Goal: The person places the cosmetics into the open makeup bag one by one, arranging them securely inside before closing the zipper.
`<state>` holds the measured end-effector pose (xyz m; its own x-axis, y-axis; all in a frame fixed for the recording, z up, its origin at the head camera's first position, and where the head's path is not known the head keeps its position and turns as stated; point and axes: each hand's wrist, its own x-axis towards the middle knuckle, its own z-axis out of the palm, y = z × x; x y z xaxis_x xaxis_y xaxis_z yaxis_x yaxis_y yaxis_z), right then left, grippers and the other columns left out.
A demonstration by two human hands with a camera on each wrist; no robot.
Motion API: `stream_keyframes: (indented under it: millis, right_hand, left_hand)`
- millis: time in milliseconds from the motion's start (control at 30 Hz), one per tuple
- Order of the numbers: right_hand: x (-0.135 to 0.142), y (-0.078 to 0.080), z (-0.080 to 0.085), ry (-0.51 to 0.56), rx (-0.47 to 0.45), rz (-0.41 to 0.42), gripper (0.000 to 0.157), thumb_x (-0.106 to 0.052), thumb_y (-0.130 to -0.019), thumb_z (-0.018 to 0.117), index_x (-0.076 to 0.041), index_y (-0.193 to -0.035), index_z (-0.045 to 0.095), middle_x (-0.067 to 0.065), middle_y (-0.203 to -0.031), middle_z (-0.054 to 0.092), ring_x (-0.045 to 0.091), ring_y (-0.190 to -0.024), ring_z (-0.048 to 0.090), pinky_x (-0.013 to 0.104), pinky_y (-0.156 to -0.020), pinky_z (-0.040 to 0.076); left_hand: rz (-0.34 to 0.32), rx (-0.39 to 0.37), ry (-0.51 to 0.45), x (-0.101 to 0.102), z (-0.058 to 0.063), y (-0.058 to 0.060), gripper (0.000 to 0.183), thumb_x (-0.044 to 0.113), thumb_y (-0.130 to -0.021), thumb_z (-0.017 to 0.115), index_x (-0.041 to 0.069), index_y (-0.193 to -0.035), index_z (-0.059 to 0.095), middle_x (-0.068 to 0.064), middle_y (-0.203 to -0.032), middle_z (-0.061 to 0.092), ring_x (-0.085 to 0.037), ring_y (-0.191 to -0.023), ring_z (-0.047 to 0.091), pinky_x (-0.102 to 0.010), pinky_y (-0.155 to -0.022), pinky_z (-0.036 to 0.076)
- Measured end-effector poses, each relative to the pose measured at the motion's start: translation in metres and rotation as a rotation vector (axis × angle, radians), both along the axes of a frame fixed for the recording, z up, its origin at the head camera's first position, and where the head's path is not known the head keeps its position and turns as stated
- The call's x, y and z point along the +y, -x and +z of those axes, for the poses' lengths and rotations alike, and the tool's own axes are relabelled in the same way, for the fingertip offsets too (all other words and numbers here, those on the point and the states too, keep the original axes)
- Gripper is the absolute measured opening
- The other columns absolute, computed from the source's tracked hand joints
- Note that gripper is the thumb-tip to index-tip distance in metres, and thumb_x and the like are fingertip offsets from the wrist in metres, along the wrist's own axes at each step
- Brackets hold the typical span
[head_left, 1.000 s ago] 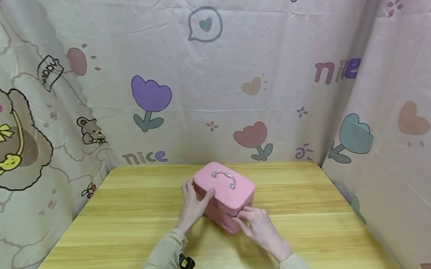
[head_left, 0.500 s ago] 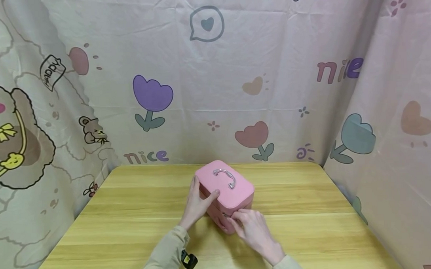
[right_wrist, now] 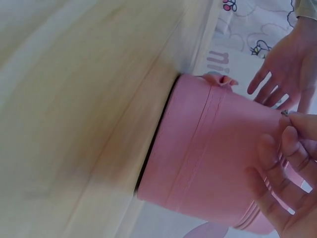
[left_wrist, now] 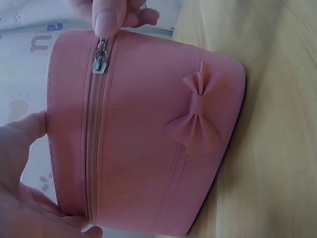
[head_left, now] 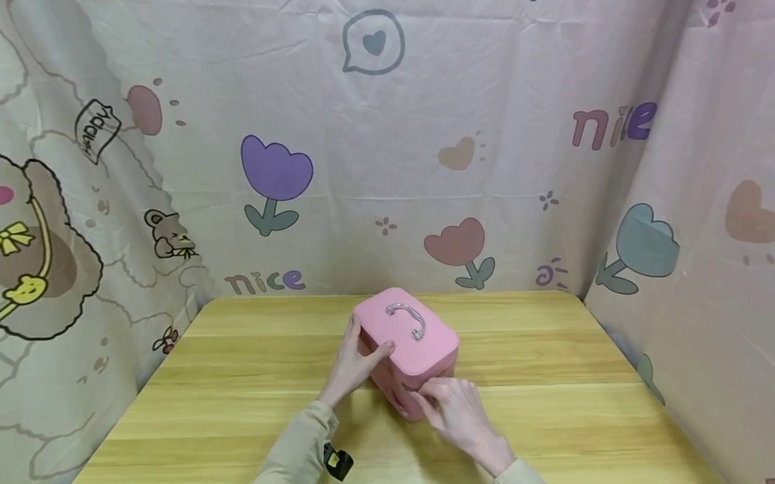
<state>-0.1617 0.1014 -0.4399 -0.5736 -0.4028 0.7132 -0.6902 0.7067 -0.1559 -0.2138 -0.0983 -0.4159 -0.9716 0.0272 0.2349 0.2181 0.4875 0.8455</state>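
A pink cosmetic case (head_left: 423,340) with a silver handle (head_left: 406,320) on its lid stands on the table. My left hand (head_left: 353,361) holds the case at its left side, thumb on the lid's edge and fingers along the end. At the near corner my right hand (head_left: 457,414) pinches the zipper pull between thumb and finger. In the left wrist view the silver zipper slider (left_wrist: 100,63) sits just below my right fingertips, and the zipper track (left_wrist: 92,144) runs under the lid. A pink bow (left_wrist: 198,104) decorates the front. The case's inside is hidden.
The light wooden table (head_left: 239,389) extends around the case on all sides. Printed curtains (head_left: 371,143) hang behind it and at both sides. A small black device (head_left: 337,463) is at my left sleeve.
My right hand and the zipper pull have shifted slightly left along the case's front. My left fingers have moved closer along its side. The view has drifted a little.
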Motion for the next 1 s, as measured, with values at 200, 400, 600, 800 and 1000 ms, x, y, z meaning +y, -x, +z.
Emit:
stream_keyframes:
  millis: [200,400,600,800,1000]
  right_hand:
    - [0.01,0.001,0.0,0.03,-0.005,0.068,0.019,-0.019,-0.075,0.07,-0.022,-0.059,0.06,-0.019,-0.053,0.047,-0.007,-0.045,0.037,0.002,-0.045,0.024]
    - [0.019,0.003,0.0,0.027,-0.023,0.124,0.011,-0.017,-0.075,0.07,-0.021,-0.066,0.065,-0.018,-0.057,0.054,-0.008,-0.048,0.041,0.001,-0.047,0.026]
    - [0.027,0.005,0.001,0.043,-0.058,0.151,0.006,-0.017,-0.075,0.069,-0.02,-0.07,0.068,-0.016,-0.06,0.059,-0.011,-0.052,0.042,0.002,-0.048,0.031]
    - [0.036,0.007,0.0,0.067,-0.061,0.155,0.01,-0.015,-0.075,0.069,-0.02,-0.067,0.067,-0.017,-0.059,0.055,-0.008,-0.05,0.041,0.002,-0.047,0.028]
    - [0.051,0.012,-0.003,0.113,-0.097,0.083,0.018,-0.013,-0.074,0.07,-0.025,-0.064,0.062,-0.018,-0.06,0.056,-0.009,-0.053,0.042,0.004,-0.049,0.032]
  left_hand:
    - [-0.018,0.01,0.004,-0.001,0.002,0.001,0.1,0.047,-0.075,0.066,0.005,-0.143,0.005,-0.011,-0.151,0.003,-0.028,-0.138,0.01,-0.045,-0.111,0.014]
    - [-0.016,-0.015,0.015,-0.001,0.003,0.001,0.1,0.048,-0.075,0.065,0.007,-0.143,0.005,-0.011,-0.151,0.003,-0.028,-0.138,0.009,-0.045,-0.111,0.013]
    - [-0.012,-0.022,0.016,-0.001,0.001,0.001,0.1,0.049,-0.075,0.064,0.007,-0.144,0.005,-0.01,-0.151,0.003,-0.027,-0.139,0.009,-0.044,-0.112,0.013]
    - [-0.025,-0.036,0.0,-0.001,0.001,0.001,0.1,0.049,-0.075,0.065,0.01,-0.144,0.004,-0.008,-0.151,0.003,-0.026,-0.139,0.009,-0.045,-0.112,0.014]
    - [-0.041,-0.044,-0.022,-0.002,0.003,0.0,0.1,0.046,-0.075,0.066,0.009,-0.144,0.003,-0.01,-0.151,0.001,-0.028,-0.139,0.007,-0.047,-0.111,0.012]
